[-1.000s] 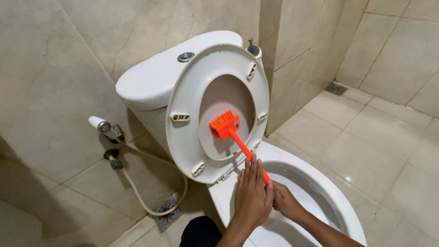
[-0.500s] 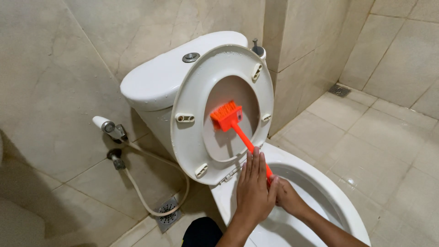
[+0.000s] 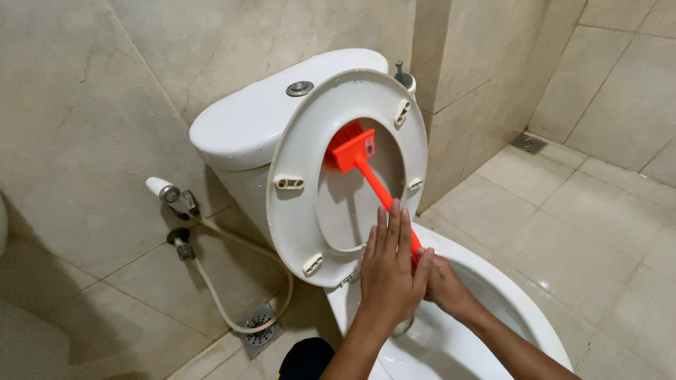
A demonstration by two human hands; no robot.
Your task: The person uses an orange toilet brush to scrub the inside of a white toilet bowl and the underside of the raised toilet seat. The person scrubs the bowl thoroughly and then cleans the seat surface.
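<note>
1. Brush, orange, runs slanting from the hands up to the raised seat; its head lies against the lid seen through the seat's opening.
2. Left hand lies flat, fingers straight and together, over the lower part of the handle, holding nothing in a closed grasp.
3. Right hand is closed around the handle's lower end, just behind the left hand.
4. Both hands are above the bowl, near its rear rim.
5. Behind the seat stands the white tank with a round flush button on top.
6. To the left, a spray nozzle hangs on the tiled wall, its hose looping down to a floor drain.
</note>
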